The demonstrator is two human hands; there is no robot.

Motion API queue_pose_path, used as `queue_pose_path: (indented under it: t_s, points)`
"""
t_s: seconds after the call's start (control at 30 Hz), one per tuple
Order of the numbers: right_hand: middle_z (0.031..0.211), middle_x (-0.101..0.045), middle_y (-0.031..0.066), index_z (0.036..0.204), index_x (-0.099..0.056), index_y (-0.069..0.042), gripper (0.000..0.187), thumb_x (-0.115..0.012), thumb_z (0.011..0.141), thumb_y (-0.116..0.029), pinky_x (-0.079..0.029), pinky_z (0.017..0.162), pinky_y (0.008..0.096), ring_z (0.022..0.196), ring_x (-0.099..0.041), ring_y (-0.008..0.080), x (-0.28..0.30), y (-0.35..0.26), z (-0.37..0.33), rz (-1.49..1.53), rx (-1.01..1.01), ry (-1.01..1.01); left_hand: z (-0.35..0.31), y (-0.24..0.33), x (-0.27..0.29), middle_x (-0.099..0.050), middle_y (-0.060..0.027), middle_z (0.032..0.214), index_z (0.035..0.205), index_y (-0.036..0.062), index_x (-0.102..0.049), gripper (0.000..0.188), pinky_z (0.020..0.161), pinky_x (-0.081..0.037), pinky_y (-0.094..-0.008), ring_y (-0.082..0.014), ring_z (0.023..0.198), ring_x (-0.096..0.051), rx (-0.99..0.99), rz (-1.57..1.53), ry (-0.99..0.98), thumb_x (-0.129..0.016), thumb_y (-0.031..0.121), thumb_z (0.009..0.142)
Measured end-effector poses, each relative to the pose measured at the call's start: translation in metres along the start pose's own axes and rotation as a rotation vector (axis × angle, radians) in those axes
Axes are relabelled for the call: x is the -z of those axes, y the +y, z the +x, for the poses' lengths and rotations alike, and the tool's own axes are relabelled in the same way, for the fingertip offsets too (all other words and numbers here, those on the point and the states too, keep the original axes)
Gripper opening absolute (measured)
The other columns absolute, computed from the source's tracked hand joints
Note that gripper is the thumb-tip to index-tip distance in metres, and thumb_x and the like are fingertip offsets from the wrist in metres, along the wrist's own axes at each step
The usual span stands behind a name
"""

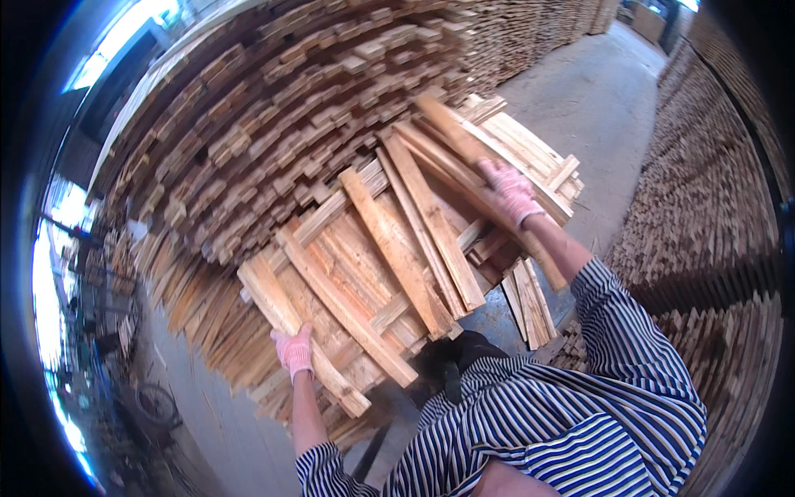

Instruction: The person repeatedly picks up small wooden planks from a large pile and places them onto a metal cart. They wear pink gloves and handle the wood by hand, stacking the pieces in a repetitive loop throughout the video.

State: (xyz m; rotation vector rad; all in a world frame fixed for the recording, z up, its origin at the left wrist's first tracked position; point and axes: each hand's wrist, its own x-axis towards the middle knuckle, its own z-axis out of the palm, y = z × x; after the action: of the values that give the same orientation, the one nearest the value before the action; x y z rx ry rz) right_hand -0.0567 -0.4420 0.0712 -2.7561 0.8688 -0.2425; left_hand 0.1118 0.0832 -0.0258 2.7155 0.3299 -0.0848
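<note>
My left hand (296,352), in a pinkish-white glove, is closed on the edge of the leftmost wooden board (269,298); its fingertips are partly hidden. On the right, my gloved right hand (509,192) grips a darker, slightly blurred board (542,261) from above. Between my hands several loose boards lie side by side at a slant, among them a wide knotty board (393,253) and a long pale board (431,219). Beneath them is a pile of planks (331,248) with crosspieces laid over it.
A tall stack of sawn boards (273,108) rises just beyond the pile. More stacked timber (696,190) stands along the right, across a concrete aisle (592,91). Short wood pieces (530,306) lie near my right side. A wheel (156,403) shows at the far left.
</note>
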Motion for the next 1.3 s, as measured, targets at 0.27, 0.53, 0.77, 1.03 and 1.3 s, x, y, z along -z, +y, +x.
queue_pose_path:
  t_s: [0.27,0.53,0.77,1.03,1.3]
  points:
    - [0.153,-0.043,0.0235,0.151,-0.044,-0.022,0.064,-0.067,0.091,-0.025,-0.04,0.113,0.0463,0.139,-0.044,0.0418,-0.055,-0.1,-0.005,0.361,0.393,0.07,0.01,-0.003,0.016,-0.064,-0.0311,0.125,0.14,-0.0072,-0.047,0.088,0.098,-0.05,-0.0453,-0.0425,0.117,-0.063,0.054,-0.06,-0.072,-0.08,0.041,0.074]
    - [0.144,-0.05,0.027,0.152,-0.041,-0.007,0.064,-0.062,0.093,-0.023,-0.04,0.114,0.0455,0.133,-0.049,0.0411,-0.122,-0.228,-0.05,0.608,0.312,-0.158,0.012,0.017,0.038,-0.065,-0.0292,0.126,0.145,-0.0024,-0.044,0.087,0.1,-0.05,-0.0432,-0.0413,0.118,-0.063,0.115,-0.108,-0.087,-0.078,0.039,0.076]
    - [0.15,-0.037,0.0365,0.158,-0.024,-0.014,0.087,-0.069,0.086,-0.029,-0.044,0.108,0.0508,0.127,-0.053,0.0486,-0.157,-0.336,-0.104,0.377,0.26,-0.519,0.058,-0.011,0.027,-0.068,-0.0282,0.118,0.138,0.0022,-0.047,0.076,0.093,-0.053,-0.0476,-0.0431,0.109,-0.067,0.127,-0.039,-0.013,-0.074,0.037,0.077]
    - [0.132,-0.053,0.0275,0.157,-0.028,-0.022,0.079,-0.065,0.088,-0.026,-0.049,0.097,0.053,0.118,-0.059,0.0433,-0.117,-0.304,-0.105,0.366,0.129,-0.473,0.055,-0.021,0.011,-0.068,-0.0261,0.116,0.138,0.0007,-0.041,0.081,0.089,-0.053,-0.0448,-0.0414,0.105,-0.068,0.065,-0.277,-0.036,-0.08,0.036,0.077]
    - [0.135,-0.056,0.0259,0.153,-0.035,-0.022,0.08,-0.073,0.083,-0.026,-0.048,0.102,0.0501,0.119,-0.058,0.0431,-0.099,-0.229,-0.034,0.166,-0.139,-0.269,0.051,-0.003,0.02,-0.068,-0.0246,0.119,0.139,-0.0016,-0.041,0.074,0.09,-0.052,-0.0449,-0.0389,0.106,-0.068,0.035,-0.295,-0.067,-0.074,0.031,0.081]
